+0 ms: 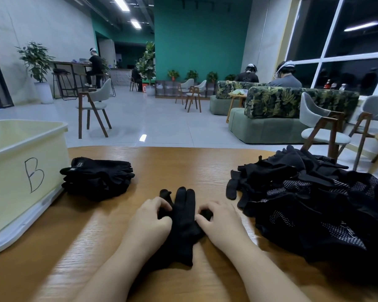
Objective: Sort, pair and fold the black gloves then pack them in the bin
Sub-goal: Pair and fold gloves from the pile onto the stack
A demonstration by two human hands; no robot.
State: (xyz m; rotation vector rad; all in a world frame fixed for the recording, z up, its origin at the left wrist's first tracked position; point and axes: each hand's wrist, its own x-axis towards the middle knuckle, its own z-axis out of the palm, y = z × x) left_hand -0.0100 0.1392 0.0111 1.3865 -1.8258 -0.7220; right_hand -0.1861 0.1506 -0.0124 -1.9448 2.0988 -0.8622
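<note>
Both the left hand [150, 219] and right hand [219, 221] are pinching, with curled fingers, the black knit glove [183, 223] lying on the wooden tabletop [183, 164], right of the cream plastic bin [26, 162].

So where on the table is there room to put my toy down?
Bare wood shows between the folded stack and the loose glove pile, beyond the hands. More lies near the front, beside the bin. The right side is crowded.
</note>
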